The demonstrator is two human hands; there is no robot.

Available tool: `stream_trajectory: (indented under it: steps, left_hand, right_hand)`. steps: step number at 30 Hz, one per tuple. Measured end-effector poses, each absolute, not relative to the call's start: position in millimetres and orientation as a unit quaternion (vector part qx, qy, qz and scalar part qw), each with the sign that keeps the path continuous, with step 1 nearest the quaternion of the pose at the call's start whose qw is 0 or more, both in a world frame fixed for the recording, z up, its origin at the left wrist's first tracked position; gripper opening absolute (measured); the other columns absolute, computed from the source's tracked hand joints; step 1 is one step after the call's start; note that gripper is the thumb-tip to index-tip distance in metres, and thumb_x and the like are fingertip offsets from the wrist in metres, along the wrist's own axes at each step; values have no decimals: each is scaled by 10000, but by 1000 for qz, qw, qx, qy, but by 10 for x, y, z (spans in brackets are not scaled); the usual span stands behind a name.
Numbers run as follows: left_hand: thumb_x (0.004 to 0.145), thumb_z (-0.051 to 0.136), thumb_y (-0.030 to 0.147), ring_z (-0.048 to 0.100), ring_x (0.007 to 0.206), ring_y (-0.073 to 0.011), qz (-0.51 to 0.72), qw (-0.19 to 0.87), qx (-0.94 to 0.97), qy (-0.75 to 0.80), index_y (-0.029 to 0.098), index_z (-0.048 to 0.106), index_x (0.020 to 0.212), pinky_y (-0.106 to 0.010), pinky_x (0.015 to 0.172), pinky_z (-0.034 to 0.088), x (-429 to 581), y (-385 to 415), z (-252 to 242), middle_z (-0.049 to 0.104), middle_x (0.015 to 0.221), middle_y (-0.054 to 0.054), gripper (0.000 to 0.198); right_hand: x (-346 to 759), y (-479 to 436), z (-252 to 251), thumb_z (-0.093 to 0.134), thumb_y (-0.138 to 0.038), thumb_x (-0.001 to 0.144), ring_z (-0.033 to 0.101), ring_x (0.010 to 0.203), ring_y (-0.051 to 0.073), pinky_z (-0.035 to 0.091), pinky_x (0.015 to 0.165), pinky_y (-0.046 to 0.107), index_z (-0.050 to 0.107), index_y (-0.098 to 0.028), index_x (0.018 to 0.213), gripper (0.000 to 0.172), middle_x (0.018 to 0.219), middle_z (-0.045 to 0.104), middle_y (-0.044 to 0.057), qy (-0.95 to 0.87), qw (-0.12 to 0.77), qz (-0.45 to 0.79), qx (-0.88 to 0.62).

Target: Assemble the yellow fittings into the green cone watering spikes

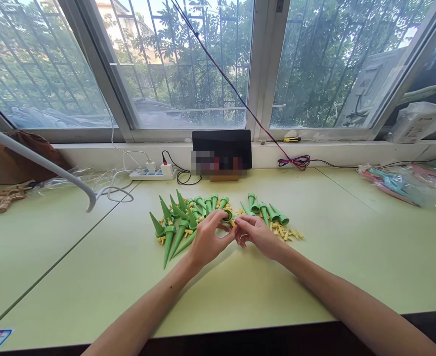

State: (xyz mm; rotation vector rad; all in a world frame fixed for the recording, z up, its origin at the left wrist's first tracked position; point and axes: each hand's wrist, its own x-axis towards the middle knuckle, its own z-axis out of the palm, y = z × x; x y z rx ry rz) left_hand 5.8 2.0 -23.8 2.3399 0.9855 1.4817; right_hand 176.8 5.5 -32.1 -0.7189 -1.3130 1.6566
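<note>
Green spike (227, 214) and yellow piece (233, 224) held close together

The left hand (209, 239) has its grip closed around the green spike, wide round end showing, over the middle of the tabletop (332, 262). The right hand (258, 235) pinches the yellow piece at that end. Fingers hide the contact, so I can't say whether the piece sits in the spike or only against it.

Pushing at a slant could bend the piece or flick it from the fingertips; a slack left grip could let the spike twist. A dropped piece might be lost among the yellow bits (285, 231) scattered just to the right, and a careless left wrist could knock the spike pile (169, 242).

The tabletop is pale yellow-green and seamed. At its far side stands a black screen (236, 146), with a white power strip (153, 174) to the left and coiled cable (295, 162) to the right. Plastic bags (425, 183) lie far right; a white tube (40, 160) reaches in from the left. Trees show through the windows (203, 64) behind
</note>
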Motion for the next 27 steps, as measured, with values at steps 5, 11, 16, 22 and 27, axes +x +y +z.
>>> stream_trajectory:
  steps: [5,11,16,22,27]
  left_hand:
    - [845,672,238,642,657,-97,473,115,796,360,198,545,869,-207,634,584,64,21,-215,583,844,-4,136]
    - [818,692,214,639,824,-137,458,107,799,374,195,545,856,-247,733,590,41,66,-282,637,1004,-48,153]
    - [823,689,188,636,856,-142,456,105,803,369,197,537,852,-235,726,569,28,73,-297,637,1006,-47,155]
    - [825,696,193,628,854,-157,466,77,804,360,201,523,840,-261,747,539,24,42,-253,640,950,-43,174]
    - [851,689,247,628,846,-159,473,77,802,356,201,540,853,-268,734,533,17,40,-257,650,957,-52,156]
  right_hand:
    - [1765,46,-322,668,-536,839,545,524,97,434,473,223,598,-166,768,383,669,589,-12,-553,449,629,-312]
    - [1774,45,-355,586,-495,911,516,497,108,439,496,244,599,-176,743,361,572,549,-25,-626,455,537,-335]
    - [1774,41,-373,573,-472,924,514,496,110,436,494,245,595,-178,746,344,578,551,-24,-637,459,519,-338]
    - [1753,26,-332,608,-503,887,515,485,106,435,467,240,597,-177,726,364,585,553,-19,-614,464,545,-333]
    - [1736,14,-307,659,-493,847,545,549,115,437,463,230,630,-169,739,343,632,557,-8,-577,470,586,-321]
